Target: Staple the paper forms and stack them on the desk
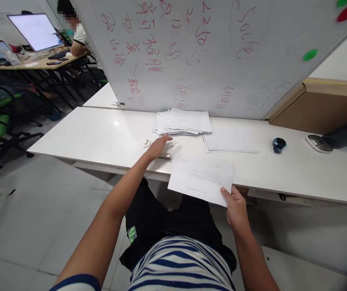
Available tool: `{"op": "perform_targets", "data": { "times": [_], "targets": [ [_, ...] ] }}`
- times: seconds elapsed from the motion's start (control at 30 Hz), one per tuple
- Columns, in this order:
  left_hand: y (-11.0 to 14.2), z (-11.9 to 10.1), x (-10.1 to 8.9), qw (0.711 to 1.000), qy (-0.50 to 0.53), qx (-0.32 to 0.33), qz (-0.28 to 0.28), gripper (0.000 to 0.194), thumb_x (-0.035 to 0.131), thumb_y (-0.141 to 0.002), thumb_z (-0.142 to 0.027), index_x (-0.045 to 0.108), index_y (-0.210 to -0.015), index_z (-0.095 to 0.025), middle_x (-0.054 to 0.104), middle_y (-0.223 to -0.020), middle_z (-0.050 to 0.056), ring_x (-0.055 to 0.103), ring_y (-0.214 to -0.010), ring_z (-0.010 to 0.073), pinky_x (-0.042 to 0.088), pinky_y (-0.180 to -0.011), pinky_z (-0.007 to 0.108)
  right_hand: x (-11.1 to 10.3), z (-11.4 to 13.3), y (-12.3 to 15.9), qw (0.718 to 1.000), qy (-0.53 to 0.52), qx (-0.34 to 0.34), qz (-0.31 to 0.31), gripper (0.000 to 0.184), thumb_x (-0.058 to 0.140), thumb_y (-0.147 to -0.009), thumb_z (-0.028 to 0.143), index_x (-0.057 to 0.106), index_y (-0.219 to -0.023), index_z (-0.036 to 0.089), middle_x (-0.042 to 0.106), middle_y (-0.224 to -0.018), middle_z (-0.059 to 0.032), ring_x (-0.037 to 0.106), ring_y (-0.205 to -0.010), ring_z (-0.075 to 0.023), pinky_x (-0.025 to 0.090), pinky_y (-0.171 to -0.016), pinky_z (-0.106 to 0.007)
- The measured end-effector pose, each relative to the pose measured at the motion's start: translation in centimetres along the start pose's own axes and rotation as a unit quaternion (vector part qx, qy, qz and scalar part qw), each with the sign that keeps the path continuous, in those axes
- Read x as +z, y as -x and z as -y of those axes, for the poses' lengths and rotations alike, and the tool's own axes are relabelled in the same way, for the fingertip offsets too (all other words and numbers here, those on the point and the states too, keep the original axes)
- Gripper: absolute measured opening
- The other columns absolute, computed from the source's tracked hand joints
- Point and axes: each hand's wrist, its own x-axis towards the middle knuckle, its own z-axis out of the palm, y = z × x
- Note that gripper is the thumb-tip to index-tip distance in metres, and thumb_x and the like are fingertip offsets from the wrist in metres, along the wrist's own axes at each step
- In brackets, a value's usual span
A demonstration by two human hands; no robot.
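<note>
My right hand [237, 206] pinches the near right corner of a printed white sheet of paper [202, 180], thumb on top. The sheet reaches over the table's front edge. My left hand [159, 146] is above the table with its fingers stretched out and holds nothing that I can see. Just under it lies a small metallic object [165, 156], perhaps a stapler, partly hidden by the hand. Beyond my left fingers is an uneven stack of papers [188, 120]. To its right lie a few flatter sheets [231, 144].
A whiteboard [204, 76] with red writing stands along the back of the white table [100, 133]. A small white item [146, 143] lies left of my hand. At the right are a dark watch [279, 144], a mouse-shaped device [319, 143] and a cardboard box [316, 105]. People sit at the far left.
</note>
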Motion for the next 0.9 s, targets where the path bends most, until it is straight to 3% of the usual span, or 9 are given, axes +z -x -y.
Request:
{"op": "perform_targets", "data": {
  "times": [0.13,0.33,0.63,0.9],
  "targets": [
    [-0.1,0.1,0.1,1.000,-0.008,0.004,-0.008,0.081,0.002,-0.093,-0.064,0.061,-0.125,-0.019,0.057,-0.137,0.005,0.047,-0.130,0.0238,0.033,-0.111,0.035,0.4,1.0,0.8,1.000,-0.028,-0.008,0.004,0.052,0.075,-0.073,0.043,0.067,-0.118,0.020,0.071,-0.113,-0.0081,0.065,-0.105,-0.0278,0.048,-0.099,-0.045],
    [-0.2,0.1,0.1,1.000,-0.002,0.003,-0.004,0.078,0.005,-0.093,-0.065,0.064,-0.121,-0.021,0.060,-0.134,0.003,0.050,-0.128,0.0244,0.034,-0.110,0.036,-0.9,2.1,1.1,0.998,-0.051,-0.016,0.020,0.052,0.073,-0.075,0.042,0.064,-0.123,0.023,0.071,-0.111,-0.0089,0.065,-0.107,-0.0290,0.051,-0.096,-0.046],
    [-0.2,0.2,0.1,1.000,0.001,-0.003,-0.004,0.078,0.007,-0.092,-0.065,0.064,-0.122,-0.021,0.060,-0.134,0.003,0.050,-0.128,0.0249,0.035,-0.109,0.035,-1.0,2.8,1.3,0.997,-0.023,-0.059,-0.054,0.042,0.074,-0.074,0.037,0.070,-0.112,0.019,0.074,-0.101,-0.0078,0.065,-0.106,-0.0285,0.049,-0.098,-0.048],
    [-0.3,0.4,0.2,1.000,-0.010,-0.009,-0.002,0.077,0.006,-0.093,-0.064,0.063,-0.123,-0.022,0.058,-0.135,0.002,0.048,-0.130,0.0239,0.035,-0.110,0.034,-0.9,2.8,1.3,0.995,-0.014,-0.079,-0.061,0.043,0.077,-0.071,0.039,0.071,-0.109,0.019,0.073,-0.102,-0.0081,0.064,-0.104,-0.0283,0.047,-0.098,-0.049]
  ]
}}
